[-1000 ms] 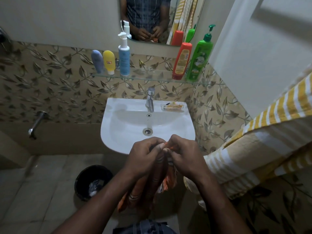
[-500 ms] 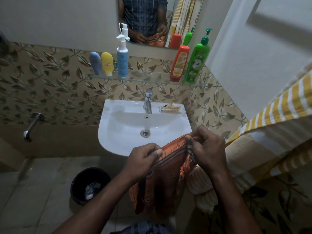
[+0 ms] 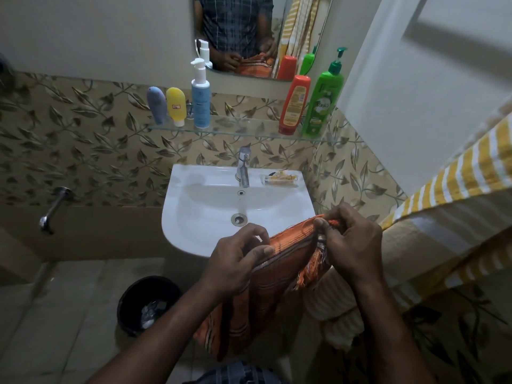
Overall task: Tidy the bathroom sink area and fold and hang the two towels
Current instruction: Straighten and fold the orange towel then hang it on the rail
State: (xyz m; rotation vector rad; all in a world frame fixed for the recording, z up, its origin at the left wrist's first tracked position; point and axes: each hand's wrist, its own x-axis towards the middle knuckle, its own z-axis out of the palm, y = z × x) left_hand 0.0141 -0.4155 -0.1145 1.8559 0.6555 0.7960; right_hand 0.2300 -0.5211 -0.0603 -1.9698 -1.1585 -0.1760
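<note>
Towel risk comes first. The yellow-striped towel (image 3: 432,206), largest thing in the right half of the frame, hangs draped and looks unfolded, so that half of the job likely remains. The orange striped towel (image 3: 266,289) is held in the lower centre, in front of the white washbasin (image 3: 194,234), its top edge stretched between both hands and the rest hanging down. The left hand (image 3: 235,261) is pinched shut on the edge at its left end; the right hand (image 3: 352,242) is clamped on the fringed corner at its right end. If either pinch loosens, the cloth would probably drop to the floor or swing toward the black waste bin (image 3: 146,303) at lower left. Uneven corners would give a skewed fold.

On the glass shelf (image 3: 243,131) in the upper centre, the green pump bottle (image 3: 321,103) reads "Vatika". The labels on the red bottle (image 3: 295,106), the blue pump bottle (image 3: 200,98) and the yellow tube (image 3: 176,105) are too small to read.
</note>
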